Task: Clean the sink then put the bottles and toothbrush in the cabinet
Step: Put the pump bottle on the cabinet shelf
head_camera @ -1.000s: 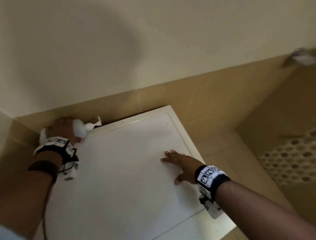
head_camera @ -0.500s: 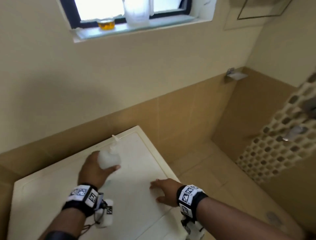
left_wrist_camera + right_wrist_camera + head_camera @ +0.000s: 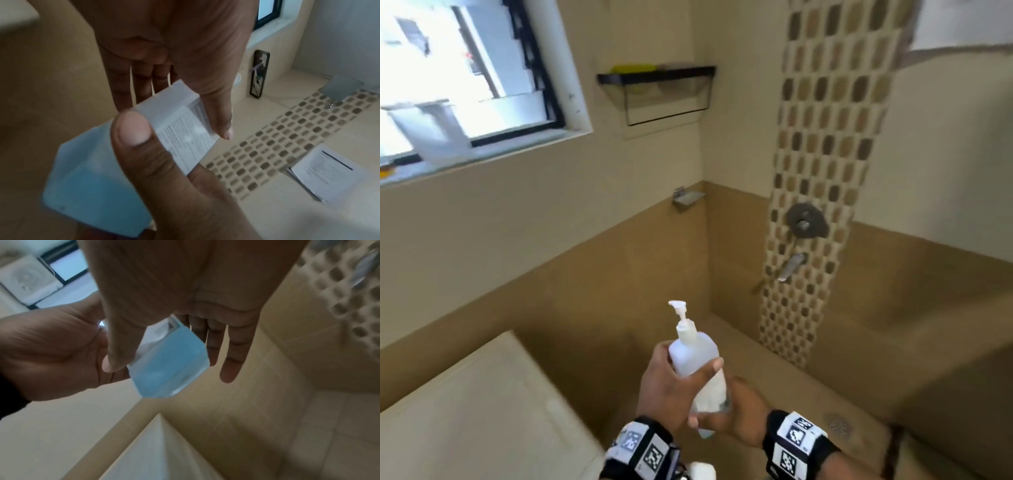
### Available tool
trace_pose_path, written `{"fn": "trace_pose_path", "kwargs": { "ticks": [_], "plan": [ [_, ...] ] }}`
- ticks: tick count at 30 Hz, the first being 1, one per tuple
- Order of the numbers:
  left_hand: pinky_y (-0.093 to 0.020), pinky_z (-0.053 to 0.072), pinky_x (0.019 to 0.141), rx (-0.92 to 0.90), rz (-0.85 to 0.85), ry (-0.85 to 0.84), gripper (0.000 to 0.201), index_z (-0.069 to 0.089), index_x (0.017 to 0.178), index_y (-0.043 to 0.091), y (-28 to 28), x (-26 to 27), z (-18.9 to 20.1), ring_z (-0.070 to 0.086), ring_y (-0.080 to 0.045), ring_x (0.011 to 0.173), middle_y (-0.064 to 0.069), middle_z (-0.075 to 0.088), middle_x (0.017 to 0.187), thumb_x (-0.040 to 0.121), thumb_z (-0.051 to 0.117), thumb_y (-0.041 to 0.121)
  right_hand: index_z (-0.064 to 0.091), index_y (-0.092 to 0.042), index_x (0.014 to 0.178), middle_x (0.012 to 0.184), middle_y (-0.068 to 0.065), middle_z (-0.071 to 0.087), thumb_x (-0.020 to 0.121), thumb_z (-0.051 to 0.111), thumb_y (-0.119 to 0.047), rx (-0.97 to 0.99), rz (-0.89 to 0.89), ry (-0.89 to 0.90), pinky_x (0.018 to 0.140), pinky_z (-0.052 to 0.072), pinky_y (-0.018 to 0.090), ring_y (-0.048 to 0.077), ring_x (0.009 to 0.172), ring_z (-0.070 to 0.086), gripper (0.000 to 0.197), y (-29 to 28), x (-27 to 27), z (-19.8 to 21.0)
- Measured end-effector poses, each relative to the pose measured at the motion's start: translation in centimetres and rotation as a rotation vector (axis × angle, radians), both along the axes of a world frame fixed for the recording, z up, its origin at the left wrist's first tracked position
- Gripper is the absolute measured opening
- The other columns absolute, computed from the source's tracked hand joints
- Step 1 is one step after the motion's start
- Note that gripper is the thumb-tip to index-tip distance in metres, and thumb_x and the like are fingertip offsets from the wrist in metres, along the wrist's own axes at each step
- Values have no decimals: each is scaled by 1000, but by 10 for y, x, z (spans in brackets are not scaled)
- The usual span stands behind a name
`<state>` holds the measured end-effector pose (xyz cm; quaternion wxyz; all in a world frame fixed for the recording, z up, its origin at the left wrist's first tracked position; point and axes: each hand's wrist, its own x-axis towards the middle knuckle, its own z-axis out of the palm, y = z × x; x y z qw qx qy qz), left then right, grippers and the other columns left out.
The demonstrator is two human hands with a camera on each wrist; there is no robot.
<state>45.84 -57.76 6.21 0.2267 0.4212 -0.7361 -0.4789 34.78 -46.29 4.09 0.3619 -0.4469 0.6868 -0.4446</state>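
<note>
Holding item: pump bottle (image 3: 697, 359), translucent white, blue liquid low in its base, printed label on one face; carried upright in mid-air in front of the person, over the tiled floor (image 3: 835, 387), clear of every surface.

Left hand (image 3: 671, 387): wrapped round the bottle's upper body, thumb across the front, fingers behind.

Right hand (image 3: 736, 411): cupped at the lower part of the bottle; the wrist view shows its thumb on one side and its fingers lying fairly straight along the other. Grip looks light, more a support than a clamp.

Fixtures in sight: white cabinet top (image 3: 476, 411) to the lower left; window (image 3: 458, 68); black wall shelf (image 3: 657, 78); mosaic tile strip (image 3: 822, 192) with shower valve (image 3: 806, 221) and spout (image 3: 792, 265); floor drain (image 3: 837, 426).

Sink and toothbrush: not in view.

Handling note, as judgement: the step appears to be carrying this bottle to the cabinet. Best kept upright with the pump head untouched so nothing dispenses; one hand should take a full wrap on the body before the other lets go to work the cabinet door.
</note>
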Motion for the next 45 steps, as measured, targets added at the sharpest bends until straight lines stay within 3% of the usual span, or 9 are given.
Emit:
{"fn": "trace_pose_path", "kwargs": {
  "ticks": [5, 9, 13, 17, 22, 24, 31, 35, 45],
  "plan": [
    [-28, 57, 82, 88, -277, 33, 70, 55, 106, 34, 77, -96, 0, 67, 1, 89, 12, 71, 100, 53, 85, 68, 25, -37, 139, 119, -20, 62, 69, 81, -39, 28, -264, 83, 84, 53, 15, -9, 103, 61, 89, 101, -77, -4],
    [-36, 57, 91, 224, -628, 77, 77, 54, 121, 36, 117, -145, 13, 69, -5, 102, 12, 72, 110, 57, 91, 58, 33, -38, 134, 123, -16, 58, 71, 78, -37, 80, -380, 47, 88, 50, 13, -3, 106, 59, 77, 178, -113, 19],
    [-26, 57, 69, 329, -956, 94, 69, 54, 127, 18, 145, -179, 24, 70, -12, 92, 2, 73, 103, 69, 89, 33, 50, -25, 132, 126, 8, 63, 58, 72, -27, -101, -534, -228, 99, 52, 44, 20, 112, 63, 77, 234, -126, 24],
    [-26, 53, 64, 424, -1175, 100, 75, 54, 125, 15, 191, -202, 23, 71, -11, 92, -1, 75, 110, 63, 86, 42, 49, -7, 139, 134, 30, 56, 59, 72, -27, -376, -835, -583, 103, 42, 58, 40, 114, 57, 86, 278, -108, 24],
    [-39, 53, 98, 564, -1444, 86, 59, 64, 125, 7, 253, -212, 27, 67, -28, 115, -12, 72, 121, 76, 84, 34, 64, -4, 129, 124, 27, 64, 75, 57, -37, -536, -1014, -750, 89, 53, 43, 34, 103, 64, 64, 328, -79, 30],
    [-34, 55, 94, 566, -1508, 55, 47, 65, 123, 5, 276, -215, 32, 69, -28, 111, -12, 73, 117, 83, 79, 25, 64, -3, 128, 125, 26, 64, 84, 47, -35, -569, -1084, -755, 91, 52, 42, 33, 105, 63, 57, 345, -70, 30],
    [-51, 53, 98, 574, -1478, 80, 56, 58, 125, 3, 358, -234, 25, 69, -37, 108, -17, 73, 114, 77, 85, 14, 66, -10, 128, 127, 20, 66, 97, 42, -39, -501, -1343, -664, 106, 45, 51, 39, 122, 59, 48, 407, -77, 15],
    [-52, 54, 96, 514, -1401, 36, 58, 62, 119, 8, 407, -257, 11, 71, -33, 104, -13, 75, 110, 71, 91, 22, 67, -17, 125, 119, 13, 72, 102, 44, -40, -447, -1378, -628, 80, 58, 37, 30, 110, 68, 40, 453, -96, 6],
    [-45, 59, 88, 410, -1243, -23, 36, 68, 107, 15, 590, -354, 16, 76, -21, 90, -3, 78, 97, 79, 82, 32, 65, -17, 122, 114, 4, 74, 92, 64, -41, -381, -1358, -398, 88, 58, 34, 19, 105, 70, 38, 628, -188, -6]
  ]
}}
